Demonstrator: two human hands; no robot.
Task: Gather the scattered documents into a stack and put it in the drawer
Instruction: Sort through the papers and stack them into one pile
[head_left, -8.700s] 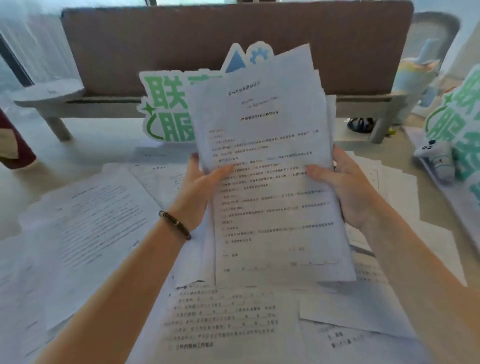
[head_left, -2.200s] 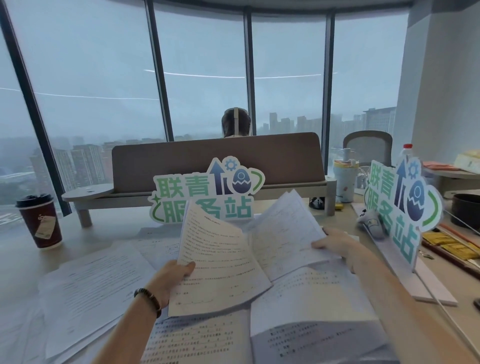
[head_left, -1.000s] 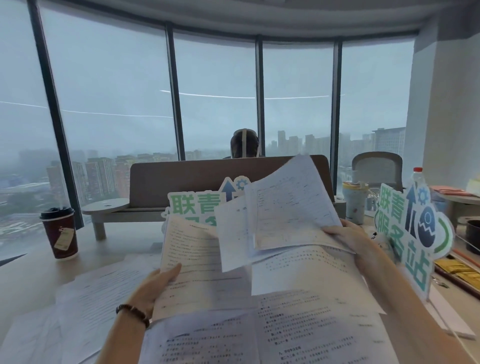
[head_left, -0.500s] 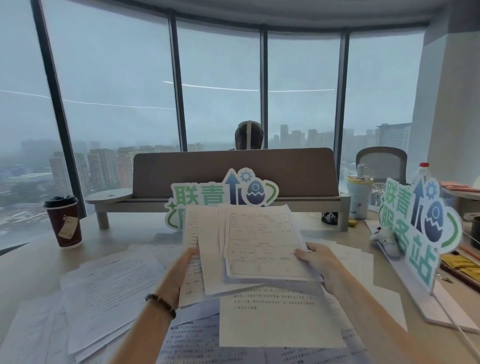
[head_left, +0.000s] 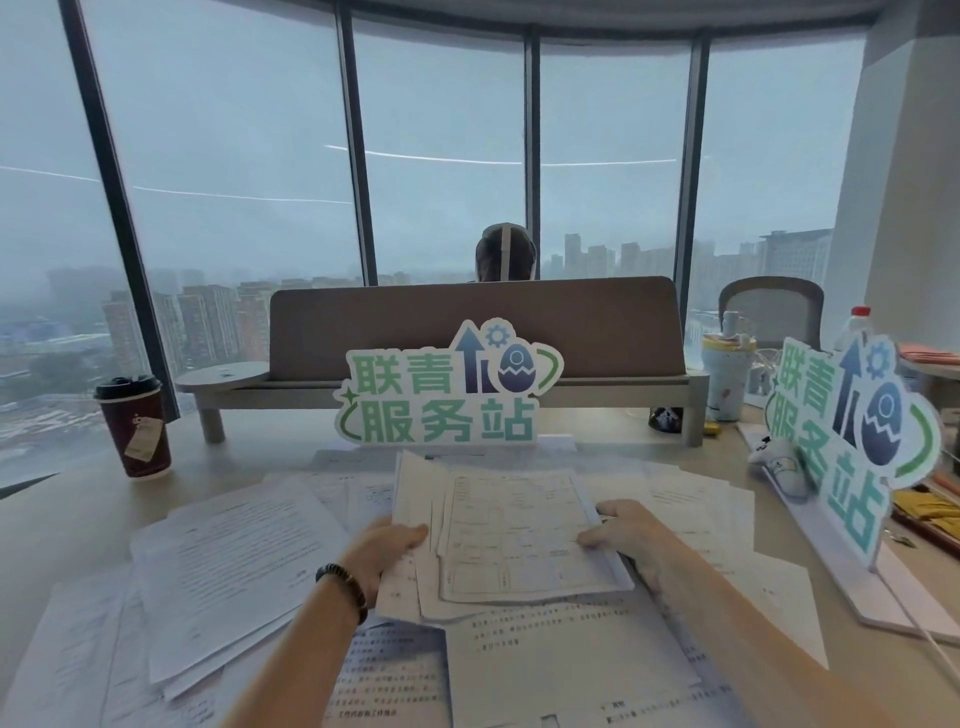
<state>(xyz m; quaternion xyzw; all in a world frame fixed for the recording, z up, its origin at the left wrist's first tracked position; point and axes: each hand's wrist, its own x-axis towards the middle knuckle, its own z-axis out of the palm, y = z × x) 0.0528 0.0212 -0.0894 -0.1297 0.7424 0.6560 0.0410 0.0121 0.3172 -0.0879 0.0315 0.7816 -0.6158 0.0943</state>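
You hold the gathered bundle of documents just in front of the centre sign, low over the desk, one hand on each side edge. Your left hand pinches the left edge with the thumb on top and the fingers curled under the sheets; your right hand grips the right edge the same way, thumb on the printed face. Holding both sides like this looks meant to let you square the sheets, since they are not yet aligned: several pages fan out to the left and below the top form.

The bundle is only part of the job. Loose sheets still lie all round it on the desk: a thick overlapping pile to the left of the sign and nearer you, more pages to the right of the bundle, and printed pages directly beneath your forearms. Keeping the bundle low and central puts every remaining sheet within reach.

A lidded coffee cup stands well left of the sign, apart from the papers, so sweeping up the left pile carries some risk of knocking it. A second sign stands right of the centre one, its base touching the right-hand pages. No drawer is in view, so I cannot tell where the stack must go.
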